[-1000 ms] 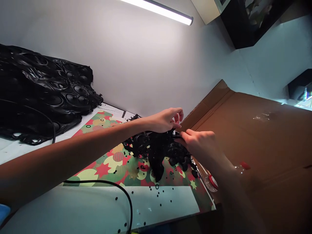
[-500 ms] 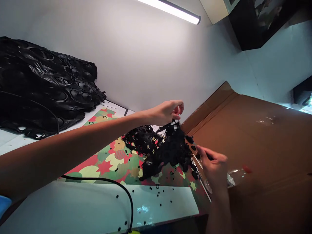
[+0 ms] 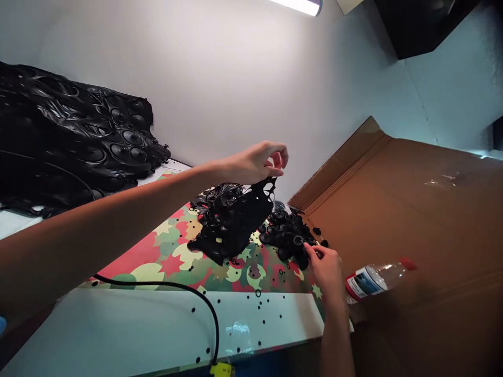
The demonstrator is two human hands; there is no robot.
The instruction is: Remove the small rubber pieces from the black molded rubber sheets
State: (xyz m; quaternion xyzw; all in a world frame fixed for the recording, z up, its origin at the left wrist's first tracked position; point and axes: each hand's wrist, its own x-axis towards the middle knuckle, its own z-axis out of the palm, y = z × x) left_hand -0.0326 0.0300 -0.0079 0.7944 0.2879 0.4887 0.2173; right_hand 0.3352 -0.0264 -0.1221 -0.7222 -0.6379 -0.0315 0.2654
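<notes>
My left hand (image 3: 264, 161) pinches the top edge of a thin black rubber sheet (image 3: 236, 220) punched with holes. The sheet hangs down from my fingers, its lower end resting on the patterned table covering (image 3: 173, 262). To its right lies a pile of small round black rubber parts (image 3: 285, 230). My right hand (image 3: 324, 264) is closed at the near right side of this pile, beside a part with a grey ring face (image 3: 298, 240); what its fingers hold, if anything, is hidden. Behind the hanging sheet sits a heap of tangled black rubber scraps (image 3: 220, 196).
A large stack of moulded black rubber sheets (image 3: 78, 141) stands at the left. A cardboard box (image 3: 424, 225) borders the right side, with a clear plastic bottle (image 3: 387, 275) there. A black cable (image 3: 165, 283) crosses the table front to a yellow tag (image 3: 222, 369). Small black bits are scattered about.
My left hand has lifted slightly and moved left with the rubber sheet, drawing it off the pile of round parts. My right hand has shifted left to the pile.
</notes>
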